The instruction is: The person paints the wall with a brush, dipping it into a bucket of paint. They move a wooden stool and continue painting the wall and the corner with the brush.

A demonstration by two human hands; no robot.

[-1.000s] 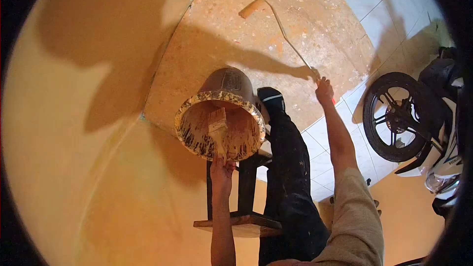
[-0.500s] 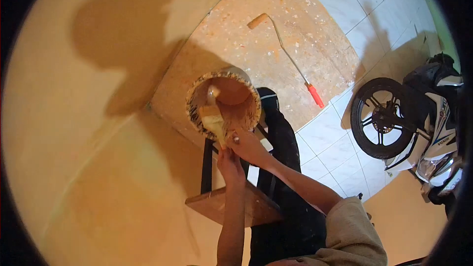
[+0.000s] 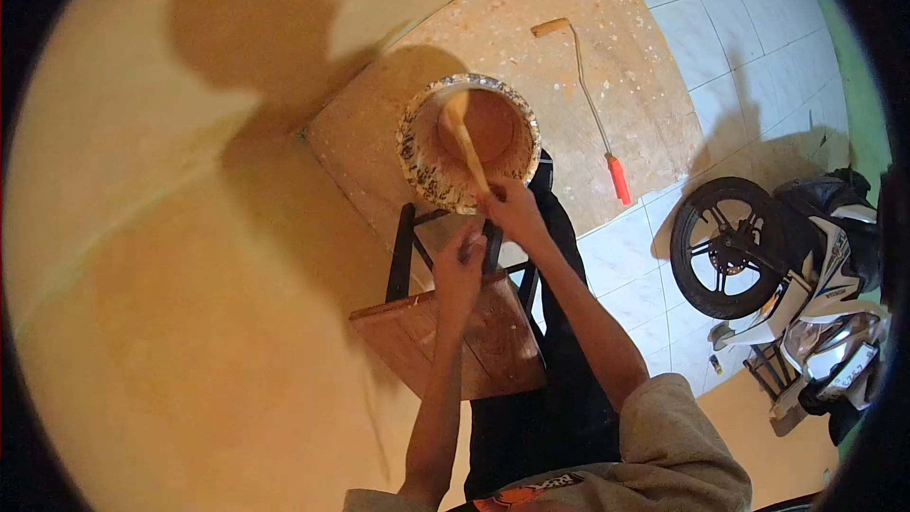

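Observation:
Beyond my hands is a paint-splattered bucket (image 3: pixel 411 156), its mouth facing me and brownish-orange paint at its bottom. My right hand (image 3: pixel 515 216) is at the near rim, closed round the handle of a paintbrush (image 3: pixel 466 137). The brush slants up and left across the bucket's opening, seen almost edge-on. Just below the rim is my left hand (image 3: pixel 459 270), fingers curled in; whether anything is inside them is hidden. It is apart from the brush.
A wooden stool (image 3: pixel 455 337) with black legs is under my forearms. A paint roller (image 3: pixel 595 109) with a red handle lies on the speckled board (image 3: pixel 645 66). A motorbike (image 3: pixel 758 251) stands at right on white tiles (image 3: pixel 621 256). The yellow-orange wall (image 3: pixel 171 341) fills the left.
My right hand has moved up and right with the paintbrush, which has turned edge-on. My left hand has come away from the brush. The view has shifted, so the bucket appears higher and further right.

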